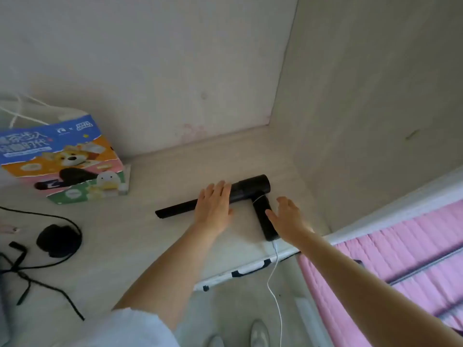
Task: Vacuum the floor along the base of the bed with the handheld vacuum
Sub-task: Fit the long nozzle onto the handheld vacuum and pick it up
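Lying on desk (140, 236) — handheld vacuum (248, 190), paper bag (62, 159) upright, contents hidden

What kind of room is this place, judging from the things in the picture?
Probably a bedroom or dorm room. A desk surface set in a wall corner holds a black handheld vacuum on a white charging cable, and pink bedding lies just to the right.
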{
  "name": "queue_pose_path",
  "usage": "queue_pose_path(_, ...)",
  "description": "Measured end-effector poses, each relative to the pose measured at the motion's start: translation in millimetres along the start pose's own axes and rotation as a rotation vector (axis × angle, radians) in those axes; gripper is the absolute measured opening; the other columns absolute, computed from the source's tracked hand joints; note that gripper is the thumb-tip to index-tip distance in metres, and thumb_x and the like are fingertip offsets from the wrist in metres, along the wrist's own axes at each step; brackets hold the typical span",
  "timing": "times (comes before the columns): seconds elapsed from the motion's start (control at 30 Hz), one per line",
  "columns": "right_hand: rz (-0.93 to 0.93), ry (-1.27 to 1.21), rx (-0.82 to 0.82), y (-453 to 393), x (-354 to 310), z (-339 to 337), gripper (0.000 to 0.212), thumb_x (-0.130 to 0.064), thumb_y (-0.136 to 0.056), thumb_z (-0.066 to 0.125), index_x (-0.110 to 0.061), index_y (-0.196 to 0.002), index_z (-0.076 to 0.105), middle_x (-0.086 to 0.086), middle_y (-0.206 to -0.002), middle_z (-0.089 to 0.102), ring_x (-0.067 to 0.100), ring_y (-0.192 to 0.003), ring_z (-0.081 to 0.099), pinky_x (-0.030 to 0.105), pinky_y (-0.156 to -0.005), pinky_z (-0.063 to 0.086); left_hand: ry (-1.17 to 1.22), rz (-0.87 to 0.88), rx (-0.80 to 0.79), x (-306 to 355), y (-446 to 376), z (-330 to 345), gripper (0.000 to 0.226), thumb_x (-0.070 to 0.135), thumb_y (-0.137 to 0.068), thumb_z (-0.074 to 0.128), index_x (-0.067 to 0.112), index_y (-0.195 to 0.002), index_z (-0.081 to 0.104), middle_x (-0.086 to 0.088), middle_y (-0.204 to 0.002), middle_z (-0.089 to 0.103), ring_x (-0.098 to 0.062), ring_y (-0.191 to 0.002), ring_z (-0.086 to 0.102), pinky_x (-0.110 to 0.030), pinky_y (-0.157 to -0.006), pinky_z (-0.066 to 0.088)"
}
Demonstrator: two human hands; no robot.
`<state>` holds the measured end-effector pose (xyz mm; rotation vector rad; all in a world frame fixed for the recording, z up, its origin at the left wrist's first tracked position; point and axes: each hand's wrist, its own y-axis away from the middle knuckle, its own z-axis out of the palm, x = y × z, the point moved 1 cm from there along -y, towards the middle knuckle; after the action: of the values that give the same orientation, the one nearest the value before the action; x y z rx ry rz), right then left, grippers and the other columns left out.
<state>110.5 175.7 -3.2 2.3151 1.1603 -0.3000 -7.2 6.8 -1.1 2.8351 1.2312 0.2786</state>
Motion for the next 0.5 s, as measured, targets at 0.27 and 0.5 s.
queue_pose_path(0.27, 0.042, -0.005, -0.076, -24, -7, 20, 0.045, -0.045, -0.092, 0.050, -0.007, -0.116, 0.047, 0.011, -0.110, 0.054, 0.027, -0.096, 0.056, 0.032, -0.075, 0.043, -0.014, -0.031, -0.046, -10, -36, 17, 0.075, 0.031, -0.092, 0.065, 0.015, -0.151, 0.022, -0.008, -0.156, 0.026, -0.032, -0.143, 0.022, -0.043, -0.118, 0.024)
queue_pose_path(0.5, 0.088, -0.041, -0.067, -36, -7, 38, 0.053, -0.042, -0.087, 0.060, -0.004, -0.121, 0.045, 0.013, -0.117, 0.046, 0.031, -0.101, 0.054, 0.036, -0.085, 0.046, -0.027, 0.006, -0.083, -21, -54, 29, 0.069, 0.036, -0.090, 0.066, 0.014, -0.145, 0.032, -0.006, -0.142, 0.044, -0.027, -0.130, 0.038, -0.037, -0.108, 0.034)
